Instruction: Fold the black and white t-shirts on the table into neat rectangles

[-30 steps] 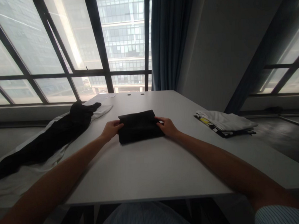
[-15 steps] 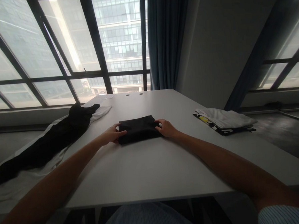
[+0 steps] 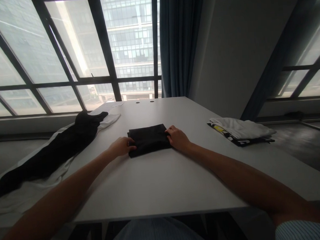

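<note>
Cloth [image 3: 149, 139], black and folded, lies near the middle of the white table [image 3: 158, 184]. Step in hand, as judged: two-handed edge control. Left hand [image 3: 120, 147] grips the left edge; right hand [image 3: 177, 137] grips the right edge, fingers closed on the fabric. Any further adjustment would call for even hold at both sides, so that the layers remain aligned. Form: compact, roughly rectangular, low in profile. Surface: matte, with shallow creases. Layers at the left rear corner are slightly offset. Layer count: cannot be determined.
</note>
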A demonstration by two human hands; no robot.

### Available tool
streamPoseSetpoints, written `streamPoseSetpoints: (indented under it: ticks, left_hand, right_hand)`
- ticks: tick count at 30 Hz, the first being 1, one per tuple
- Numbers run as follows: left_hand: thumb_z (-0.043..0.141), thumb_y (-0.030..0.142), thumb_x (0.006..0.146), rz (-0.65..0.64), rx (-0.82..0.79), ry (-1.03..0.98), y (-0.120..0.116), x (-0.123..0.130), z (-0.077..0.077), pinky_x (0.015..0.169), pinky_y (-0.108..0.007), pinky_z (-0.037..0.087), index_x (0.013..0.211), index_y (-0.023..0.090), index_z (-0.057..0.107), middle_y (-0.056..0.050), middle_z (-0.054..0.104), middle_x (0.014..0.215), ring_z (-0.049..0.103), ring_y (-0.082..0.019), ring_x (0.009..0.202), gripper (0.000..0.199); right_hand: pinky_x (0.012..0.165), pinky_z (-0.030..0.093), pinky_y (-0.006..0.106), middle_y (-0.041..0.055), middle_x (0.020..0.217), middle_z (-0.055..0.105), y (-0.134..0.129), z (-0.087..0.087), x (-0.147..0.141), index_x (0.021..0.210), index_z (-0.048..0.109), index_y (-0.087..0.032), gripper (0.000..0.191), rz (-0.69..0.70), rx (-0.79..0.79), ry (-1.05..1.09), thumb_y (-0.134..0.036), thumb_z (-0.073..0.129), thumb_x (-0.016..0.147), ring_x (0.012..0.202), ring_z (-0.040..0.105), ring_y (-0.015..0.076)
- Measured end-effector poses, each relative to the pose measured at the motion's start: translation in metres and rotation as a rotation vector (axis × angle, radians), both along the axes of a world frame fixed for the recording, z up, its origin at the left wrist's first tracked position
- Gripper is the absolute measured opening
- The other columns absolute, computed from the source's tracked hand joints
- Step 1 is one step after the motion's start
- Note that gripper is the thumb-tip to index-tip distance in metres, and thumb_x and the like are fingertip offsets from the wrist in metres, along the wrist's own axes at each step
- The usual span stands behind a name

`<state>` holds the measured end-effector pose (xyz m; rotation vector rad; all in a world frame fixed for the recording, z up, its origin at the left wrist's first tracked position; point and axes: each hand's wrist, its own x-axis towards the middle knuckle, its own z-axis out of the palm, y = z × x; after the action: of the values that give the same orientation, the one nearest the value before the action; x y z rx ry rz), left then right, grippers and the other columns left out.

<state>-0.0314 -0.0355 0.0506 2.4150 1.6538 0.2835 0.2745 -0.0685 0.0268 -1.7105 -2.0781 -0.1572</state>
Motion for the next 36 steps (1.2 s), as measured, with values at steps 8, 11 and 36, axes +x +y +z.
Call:
streamPoseSetpoints:
  ticks: [8,11,36]
  left_hand:
    - [0.046,0.059,0.100,-0.642,0.293,-0.034,-0.026,0.039,-0.028,0.122,-0.051,0.029,0.153,0.022,0.047,-0.012,0.045,0.159,0.039,-0.031,0.148,0.065]
    - [0.037,0.061,0.103,-0.674,0.170,-0.008,-0.024,0.041,-0.038,0.125,-0.051,0.023,0.161,0.019,0.031,-0.013,0.030,0.166,0.025,-0.029,0.155,0.073]
    - [0.035,0.055,0.103,-0.431,0.205,-0.006,0.007,0.009,-0.019,0.113,-0.041,0.040,0.121,0.026,0.074,-0.007,0.073,0.125,0.063,-0.024,0.119,0.052]
  right_hand:
    - [0.118,0.036,0.045,0.0146,0.151,0.054,-0.013,-0.009,-0.026,0.145,0.056,-0.012,0.051,0.374,-0.071,-0.073,-0.039,0.039,0.105,0.141,0.049,0.0277]
    - [0.120,0.032,0.050,0.0130,0.158,0.046,-0.007,-0.014,-0.024,0.150,0.051,-0.014,0.053,0.403,-0.186,-0.059,-0.039,0.033,0.106,0.147,0.040,0.0286]
    - [0.122,0.021,0.058,0.0130,0.158,0.046,0.022,-0.015,0.028,0.148,0.053,-0.018,0.048,0.000,-0.144,-0.160,-0.031,0.034,0.106,0.149,0.037,0.0296]
